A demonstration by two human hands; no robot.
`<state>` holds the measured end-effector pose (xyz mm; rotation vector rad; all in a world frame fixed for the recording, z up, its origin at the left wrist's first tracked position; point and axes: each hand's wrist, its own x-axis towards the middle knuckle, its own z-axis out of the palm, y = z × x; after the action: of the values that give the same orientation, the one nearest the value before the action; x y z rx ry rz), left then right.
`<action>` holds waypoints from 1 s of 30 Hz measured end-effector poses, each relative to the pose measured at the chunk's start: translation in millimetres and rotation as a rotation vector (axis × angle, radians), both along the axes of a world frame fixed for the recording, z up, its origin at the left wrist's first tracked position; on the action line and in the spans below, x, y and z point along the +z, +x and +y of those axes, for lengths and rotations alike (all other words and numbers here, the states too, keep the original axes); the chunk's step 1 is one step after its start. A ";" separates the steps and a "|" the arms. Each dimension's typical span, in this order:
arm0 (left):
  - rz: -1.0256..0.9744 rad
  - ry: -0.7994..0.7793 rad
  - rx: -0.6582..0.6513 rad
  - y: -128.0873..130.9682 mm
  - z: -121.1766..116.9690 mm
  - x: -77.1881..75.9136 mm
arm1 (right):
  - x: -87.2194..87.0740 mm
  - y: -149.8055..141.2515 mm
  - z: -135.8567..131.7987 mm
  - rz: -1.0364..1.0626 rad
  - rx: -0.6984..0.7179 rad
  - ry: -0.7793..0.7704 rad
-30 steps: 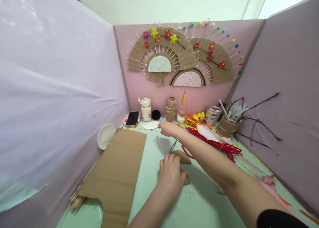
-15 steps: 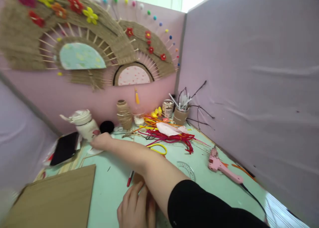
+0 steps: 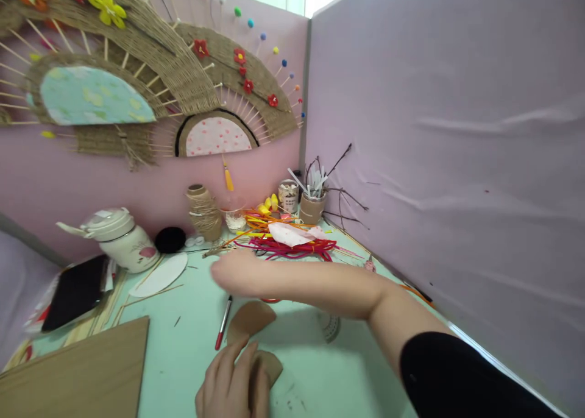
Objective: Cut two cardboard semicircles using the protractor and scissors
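At the bottom centre my left hand (image 3: 231,381) curls round a small brown cardboard piece (image 3: 273,367), its thumb and fingers on either side. A second curved cardboard piece (image 3: 253,319) lies just beyond the fingertips. My right hand (image 3: 236,273) hovers over the middle of the table, blurred, with its fingers hidden from me; whether it holds anything I cannot make out. Below it lies a marker with a red end (image 3: 222,326). A white oval sheet (image 3: 159,276) rests to its left, and a clear protractor (image 3: 331,328) lies partly under my right forearm.
A white bottle (image 3: 121,241) stands at the left behind a dark tablet-like slab (image 3: 75,293). A large cardboard sheet (image 3: 82,372) covers the front left. At the back are a twine spool (image 3: 203,214), red pipe cleaners (image 3: 292,247) and a jar of sticks (image 3: 313,208).
My right hand has drawn back from beside the bottle to the table's middle, uncovering the white oval sheet. The view has swung right. My left hand stays at the cardboard.
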<state>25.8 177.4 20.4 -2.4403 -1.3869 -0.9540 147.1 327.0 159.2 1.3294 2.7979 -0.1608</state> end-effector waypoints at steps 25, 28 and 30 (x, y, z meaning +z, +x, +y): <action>-0.159 -0.259 0.032 24.2 -29.4 35.6 | 8.1 176.9 62.4 -0.228 -0.454 -0.011; -0.170 -0.285 0.036 24.1 -29.4 37.6 | 30.5 179.3 80.4 -0.238 -0.471 0.030; -0.179 -0.299 0.049 24.2 -29.6 39.0 | 34.1 180.2 86.7 -0.256 -0.498 0.029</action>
<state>50.0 147.9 59.4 -2.5646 -1.7561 -1.0417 327.3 413.7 193.4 1.8773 2.2277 0.0365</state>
